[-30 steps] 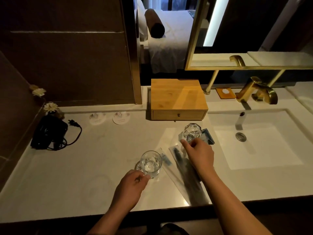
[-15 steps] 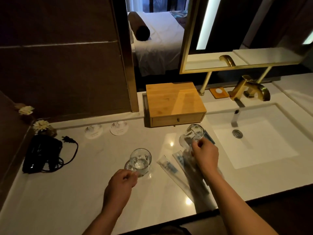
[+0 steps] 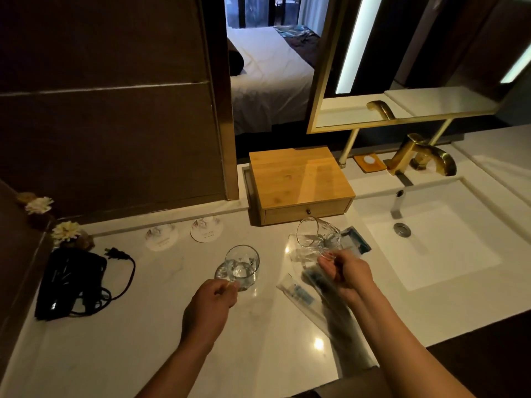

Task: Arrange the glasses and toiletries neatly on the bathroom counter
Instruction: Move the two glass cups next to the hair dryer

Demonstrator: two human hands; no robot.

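Note:
My left hand (image 3: 211, 303) grips the base of a clear glass (image 3: 242, 265), held upright just above the white counter (image 3: 115, 326). A second clear glass (image 3: 317, 234) is in my right hand (image 3: 346, 272), raised off the counter and tilted with its mouth to the left. Under that hand lie clear-wrapped toiletry packets (image 3: 297, 291) with blue contents, and a blue-edged packet (image 3: 357, 239) lies by the basin. Two round paper coasters (image 3: 207, 228) (image 3: 161, 239) sit near the back wall.
A wooden drawer box (image 3: 298, 182) stands at the back centre. The sink basin (image 3: 431, 239) with a gold faucet (image 3: 422, 158) fills the right. A black hair dryer with cord (image 3: 71, 282) and small flowers (image 3: 67, 231) sit at the left.
Both glasses have been lifted a little off the counter. The right one now tilts to the left; the left one has shifted up and left.

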